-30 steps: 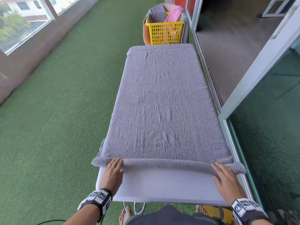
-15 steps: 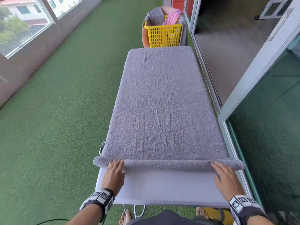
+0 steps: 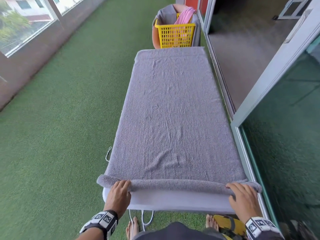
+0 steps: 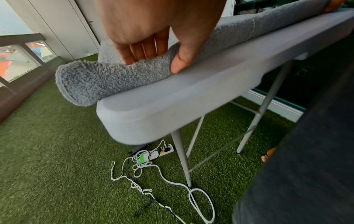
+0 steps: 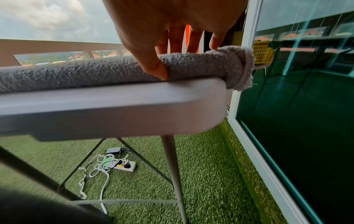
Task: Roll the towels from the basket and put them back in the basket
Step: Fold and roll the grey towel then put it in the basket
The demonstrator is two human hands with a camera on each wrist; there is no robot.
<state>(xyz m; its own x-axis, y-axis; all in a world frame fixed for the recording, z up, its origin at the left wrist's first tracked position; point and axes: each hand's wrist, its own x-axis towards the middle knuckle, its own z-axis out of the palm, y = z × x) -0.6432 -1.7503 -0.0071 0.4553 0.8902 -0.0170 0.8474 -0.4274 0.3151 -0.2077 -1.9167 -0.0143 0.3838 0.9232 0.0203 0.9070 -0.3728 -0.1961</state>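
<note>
At the white folding table's near edge, the left hand and right hand each curl fingers over and thumb under the grey towel's rolled end. The rest lies flat along the table. Beyond its far end stands the yellow basket holding a pink towel.

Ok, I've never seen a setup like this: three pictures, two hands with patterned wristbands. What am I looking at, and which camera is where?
There is no machine here: a person works with bare hands. The wide picture comes from a head-worn camera looking down; the other two come from cameras on each wrist, looking along the fingers. A long grey terry towel lies spread on a white plastic folding table. Its near end is rolled into a tube. The left hand and the right hand each grip one end of that roll, thumb underneath. Beyond the table's far end stands a yellow plastic basket with more towels.
</note>
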